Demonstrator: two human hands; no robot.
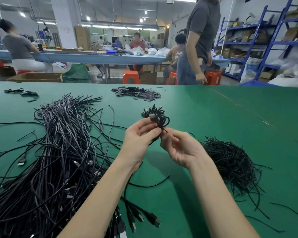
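We held the coil [162,119] in our left hand [141,135], fingers curled round its lower end, while our right hand [178,149] pinched the tie [164,130] at the coil's 6 o'clock. The coil sat above the middle of the table [213,110]. Loose cables [58,152] sprawled at 9 o'clock and ran under our left forearm. Spare ties [230,162] lay heaped at 3 o'clock, and black tabs [136,93] at 12.

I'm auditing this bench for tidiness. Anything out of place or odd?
Mostly sorted. A few ties lie apart from the tie pile, and one cable curves loose at centre front, off the cable pile. No damage shows.
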